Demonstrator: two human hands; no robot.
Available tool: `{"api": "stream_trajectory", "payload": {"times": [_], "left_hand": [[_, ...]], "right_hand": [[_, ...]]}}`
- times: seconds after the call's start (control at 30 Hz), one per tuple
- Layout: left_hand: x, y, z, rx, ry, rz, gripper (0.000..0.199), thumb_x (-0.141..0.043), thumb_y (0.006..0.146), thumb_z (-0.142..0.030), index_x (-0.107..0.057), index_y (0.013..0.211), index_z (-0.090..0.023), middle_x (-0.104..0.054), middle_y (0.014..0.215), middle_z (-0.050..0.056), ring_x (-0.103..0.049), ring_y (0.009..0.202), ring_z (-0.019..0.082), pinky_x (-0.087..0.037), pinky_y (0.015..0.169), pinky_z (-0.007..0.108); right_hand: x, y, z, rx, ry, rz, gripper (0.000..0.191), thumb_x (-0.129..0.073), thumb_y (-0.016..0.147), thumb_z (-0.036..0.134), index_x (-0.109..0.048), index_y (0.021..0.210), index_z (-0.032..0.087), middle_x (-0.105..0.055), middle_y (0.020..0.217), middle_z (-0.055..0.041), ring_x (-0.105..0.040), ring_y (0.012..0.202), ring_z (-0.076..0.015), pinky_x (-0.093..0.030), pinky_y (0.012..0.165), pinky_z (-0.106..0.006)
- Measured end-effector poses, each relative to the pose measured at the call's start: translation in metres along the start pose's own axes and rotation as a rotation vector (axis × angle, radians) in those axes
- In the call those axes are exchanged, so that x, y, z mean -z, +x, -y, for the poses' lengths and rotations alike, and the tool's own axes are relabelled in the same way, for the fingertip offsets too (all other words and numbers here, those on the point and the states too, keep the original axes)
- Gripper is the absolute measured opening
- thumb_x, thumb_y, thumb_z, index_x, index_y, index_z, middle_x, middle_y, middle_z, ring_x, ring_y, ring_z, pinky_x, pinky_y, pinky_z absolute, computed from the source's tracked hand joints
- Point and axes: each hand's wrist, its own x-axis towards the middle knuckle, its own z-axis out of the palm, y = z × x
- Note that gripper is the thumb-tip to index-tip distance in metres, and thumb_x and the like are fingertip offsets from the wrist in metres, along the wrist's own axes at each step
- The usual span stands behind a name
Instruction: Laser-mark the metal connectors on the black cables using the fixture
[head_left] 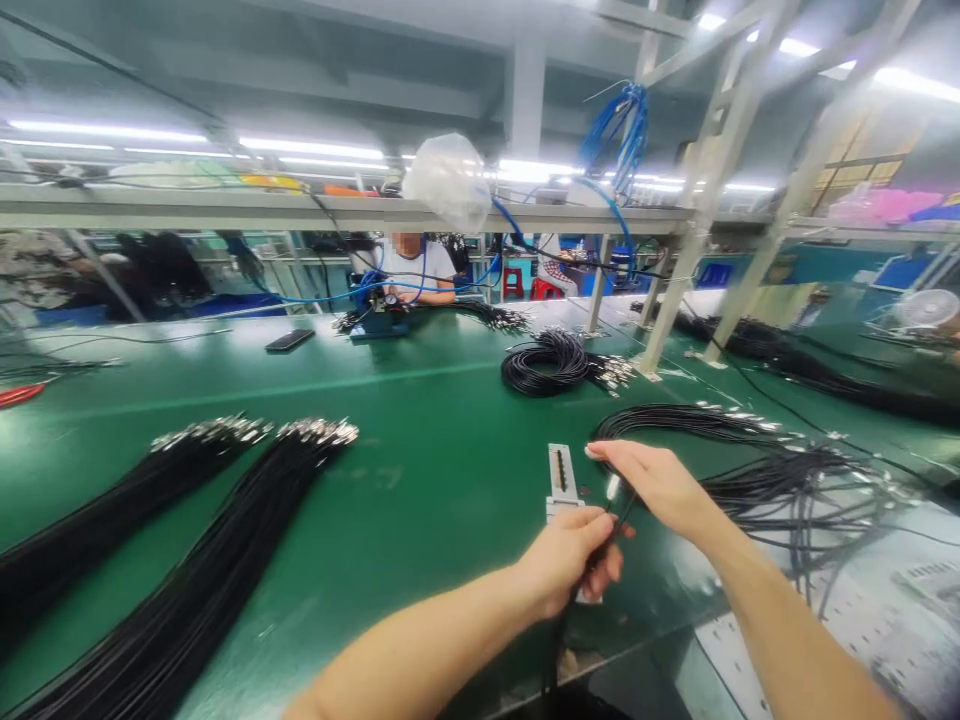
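Note:
My left hand is closed around a few black cables, which hang down past the table's front edge. A pale connector end sticks up above its thumb. Just above and to the right, my right hand has its fingers stretched out to the left, close over the cable ends. Its thumb is hidden, and whether the palm touches the cables is unclear. Directly beyond my left hand, a small light-grey fixture with a dark slot lies on the green table.
Two long black cable bundles lie at left. A coiled bundle and loose cables lie toward the right. A phone and a small blue machine are farther back, where a person sits. Metal posts rise at right.

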Motion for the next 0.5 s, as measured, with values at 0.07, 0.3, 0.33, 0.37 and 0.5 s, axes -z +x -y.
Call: {"api": "stream_trajectory", "payload": {"times": [0.07,0.3,0.33,0.37,0.5], "left_hand": [[0.001,0.001,-0.002,-0.009,0.009,0.004,0.056,-0.057,0.065,-0.062,-0.051,0.09,-0.012,-0.055,0.055,-0.001,-0.038,0.033,0.005,-0.027,0.03,0.017],[0.002,0.004,0.0,-0.205,0.16,-0.107,0.049,-0.044,0.076,-0.061,-0.049,0.087,-0.014,-0.052,0.053,-0.004,-0.032,0.03,0.004,-0.022,0.029,0.016],[0.002,0.003,-0.001,-0.218,0.181,-0.109,0.047,-0.043,0.078,-0.059,-0.05,0.088,-0.014,-0.051,0.052,-0.004,-0.032,0.031,0.004,-0.022,0.03,0.016],[0.001,0.001,-0.002,-0.213,0.202,-0.09,0.046,-0.042,0.079,-0.057,-0.05,0.089,-0.013,-0.051,0.052,-0.004,-0.032,0.031,0.004,-0.022,0.03,0.016],[-0.001,-0.008,-0.012,-0.113,0.258,0.074,0.043,-0.042,0.081,-0.052,-0.054,0.091,-0.012,-0.052,0.054,-0.003,-0.036,0.034,0.005,-0.027,0.035,0.017]], "right_hand": [[0.001,-0.001,-0.004,-0.024,0.004,-0.009,0.043,-0.041,0.086,0.049,-0.066,0.101,0.019,-0.068,0.102,-0.0062,-0.062,0.095,-0.0204,-0.048,0.087,-0.033],[0.005,-0.009,-0.008,-0.037,-0.34,-0.191,0.041,-0.04,0.084,0.05,-0.062,0.065,0.02,-0.061,0.061,0.0003,-0.056,0.058,-0.0143,-0.044,0.057,-0.025],[0.005,-0.01,-0.006,-0.029,-0.347,-0.189,0.043,-0.039,0.084,0.05,-0.059,0.061,0.02,-0.059,0.057,0.0009,-0.054,0.055,-0.0138,-0.043,0.055,-0.024],[0.005,-0.011,-0.004,-0.02,-0.338,-0.17,0.043,-0.038,0.084,0.05,-0.058,0.06,0.02,-0.058,0.056,0.0011,-0.054,0.055,-0.0136,-0.042,0.053,-0.024],[0.006,-0.015,0.003,0.028,-0.262,0.04,0.042,-0.034,0.085,0.049,-0.063,0.073,0.021,-0.063,0.06,0.0003,-0.058,0.054,-0.0143,-0.046,0.052,-0.023]]}}
